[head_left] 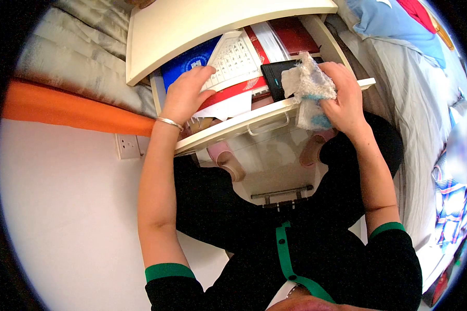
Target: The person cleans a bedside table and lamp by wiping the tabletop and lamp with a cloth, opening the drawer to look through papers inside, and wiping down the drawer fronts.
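My right hand grips a crumpled white cloth with blue patches at the drawer's right front edge. The cloth hangs over the front panel and hides part of a black folder. My left hand, a bangle on its wrist, reaches over the left side of the open drawer. Its thumb and fingers are apart beside a white sheet printed with characters; whether they touch it I cannot tell. Under that sheet lie a blue booklet and a red-and-white item.
The cream cabinet top overhangs the drawer's back. A dark red book lies at the back right. A grey-sheeted bed stands on the right; at left are an orange cloth band and a wall socket.
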The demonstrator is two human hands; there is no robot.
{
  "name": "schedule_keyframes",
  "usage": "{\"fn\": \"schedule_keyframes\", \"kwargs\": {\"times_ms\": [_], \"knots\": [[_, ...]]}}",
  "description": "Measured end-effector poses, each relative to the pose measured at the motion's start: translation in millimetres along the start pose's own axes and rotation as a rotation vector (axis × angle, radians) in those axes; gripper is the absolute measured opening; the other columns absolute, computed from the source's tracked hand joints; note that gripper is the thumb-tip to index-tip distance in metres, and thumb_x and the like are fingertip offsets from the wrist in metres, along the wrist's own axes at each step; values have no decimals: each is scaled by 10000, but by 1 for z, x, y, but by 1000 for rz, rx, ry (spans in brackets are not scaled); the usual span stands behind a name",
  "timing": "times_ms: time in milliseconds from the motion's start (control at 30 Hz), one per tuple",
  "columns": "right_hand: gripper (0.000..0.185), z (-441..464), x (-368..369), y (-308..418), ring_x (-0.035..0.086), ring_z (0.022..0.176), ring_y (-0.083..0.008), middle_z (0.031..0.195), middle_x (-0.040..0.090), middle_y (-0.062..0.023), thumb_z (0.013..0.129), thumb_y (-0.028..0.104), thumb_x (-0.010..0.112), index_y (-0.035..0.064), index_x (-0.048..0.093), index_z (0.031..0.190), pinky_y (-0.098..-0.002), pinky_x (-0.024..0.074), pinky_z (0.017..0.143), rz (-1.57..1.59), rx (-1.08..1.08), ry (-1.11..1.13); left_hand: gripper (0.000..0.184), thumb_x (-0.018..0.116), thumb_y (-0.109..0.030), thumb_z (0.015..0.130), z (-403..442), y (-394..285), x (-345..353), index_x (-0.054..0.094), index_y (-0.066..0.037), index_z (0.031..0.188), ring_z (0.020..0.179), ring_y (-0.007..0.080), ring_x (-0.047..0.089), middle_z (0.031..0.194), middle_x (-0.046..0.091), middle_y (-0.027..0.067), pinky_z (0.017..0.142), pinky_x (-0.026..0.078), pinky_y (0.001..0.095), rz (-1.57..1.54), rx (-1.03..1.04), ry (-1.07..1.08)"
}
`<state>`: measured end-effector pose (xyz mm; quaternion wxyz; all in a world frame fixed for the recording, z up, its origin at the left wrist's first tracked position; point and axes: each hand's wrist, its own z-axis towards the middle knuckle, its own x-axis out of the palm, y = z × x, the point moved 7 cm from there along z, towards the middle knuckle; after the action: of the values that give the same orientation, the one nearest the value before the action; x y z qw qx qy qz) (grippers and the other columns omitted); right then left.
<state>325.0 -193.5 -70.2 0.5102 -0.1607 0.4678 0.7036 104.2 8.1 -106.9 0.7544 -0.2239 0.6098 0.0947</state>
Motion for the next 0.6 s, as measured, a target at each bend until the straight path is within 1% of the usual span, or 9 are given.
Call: {"fn": "schedule_keyframes", "kwargs": {"times_ms": [233,300,333,400,433,500,533,600], "knots": [[400,0,2,-3,567,958,-393,973,618,-171,651,109,575,11,597,1038,-446,474,839,-15,-3,3,377,705,-189,834,-1,0,0,575,-111,1178,1062,331,607,1124,629,125,887,506,404,29,-21,39],[401,0,1,-2,567,960,-393,977,619,-172,651,109,575,10,597,1038,-446,475,841,-12,-3,5,333,685,-168,839,-1,0,-2,576,-111,1149,1006,341,619,1069,632,136,838,515,419,10,6,-15],[402,0,1,-2,567,962,-393,981,620,-173,651,109,575,8,596,1039,-445,475,843,-10,-2,6,333,685,-168,839,-1,0,-1,576,-111,1149,1006,341,619,1069,632,136,838,515,419,10,6,-15],[402,0,1,-2,568,963,-393,986,622,-174,651,109,575,6,596,1039,-446,475,844,-11,-2,10,176,625,-132,852,0,-1,-3,571,-107,1018,902,334,624,957,614,121,747,519,435,128,18,-54],[402,0,1,-1,568,964,-393,991,623,-176,651,109,576,4,596,1039,-446,475,845,-11,-2,13,176,625,-132,852,0,-1,-4,571,-107,1018,902,334,624,957,614,121,747,519,435,128,18,-54],[403,0,2,-2,568,965,-394,992,623,-177,651,107,573,3,595,1039,-448,474,846,-10,-1,13,142,637,-127,844,0,0,-6,554,-53,934,854,370,616,902,609,158,726,503,440,80,14,-64],[403,0,2,-3,569,965,-394,994,624,-178,650,104,570,1,595,1039,-449,474,846,-10,1,13,142,637,-127,844,0,1,-5,554,-53,934,854,370,616,902,609,158,726,503,440,80,14,-64],[403,-1,2,-3,568,966,-394,995,624,-178,650,100,566,1,595,1040,-451,474,847,-9,-6,11,116,623,-116,843,-1,6,-5,543,-45,887,846,370,614,881,607,158,725,500,435,36,-58,-93]]}}
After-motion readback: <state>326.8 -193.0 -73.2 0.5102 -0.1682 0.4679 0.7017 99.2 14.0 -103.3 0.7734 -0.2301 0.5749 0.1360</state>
